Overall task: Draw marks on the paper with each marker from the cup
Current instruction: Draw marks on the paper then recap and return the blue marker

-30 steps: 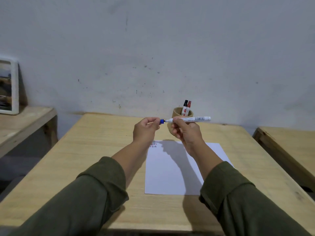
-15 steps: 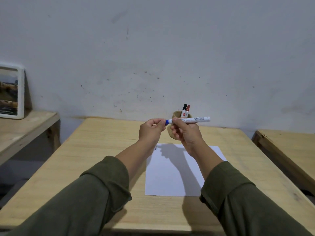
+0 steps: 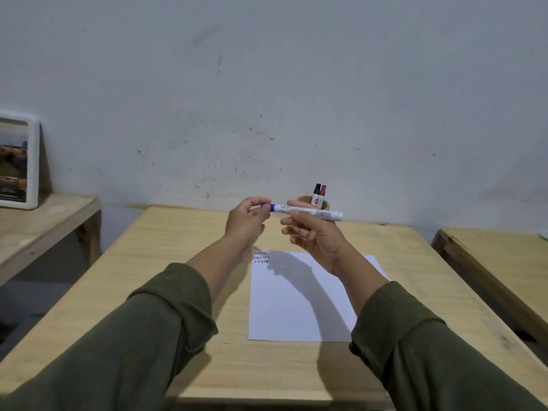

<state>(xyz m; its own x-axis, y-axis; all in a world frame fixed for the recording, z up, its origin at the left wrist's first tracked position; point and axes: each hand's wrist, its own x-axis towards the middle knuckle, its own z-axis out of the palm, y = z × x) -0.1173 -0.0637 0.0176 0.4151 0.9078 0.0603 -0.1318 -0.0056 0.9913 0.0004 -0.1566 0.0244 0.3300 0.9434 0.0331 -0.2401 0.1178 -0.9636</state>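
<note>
A white marker with a blue cap (image 3: 308,211) is held level above the table, in front of the wooden cup (image 3: 325,204). My right hand (image 3: 314,237) grips its white barrel. My left hand (image 3: 247,222) pinches the blue cap end at the marker's left. In the cup stand a black-capped marker (image 3: 316,193) and a red-capped marker (image 3: 322,194). The white paper (image 3: 296,304) lies on the table below my hands, with small rows of short marks (image 3: 261,257) in its top left corner.
The light wooden table (image 3: 166,262) runs to a grey-white wall. A lower wooden bench (image 3: 38,226) at the left carries a framed picture (image 3: 17,161). Another wooden table (image 3: 498,262) stands to the right, across a narrow gap.
The cap end has come together with the barrel between my hands. My right hand's grip has shifted along the barrel and its fingers have spread. The view tilted slightly.
</note>
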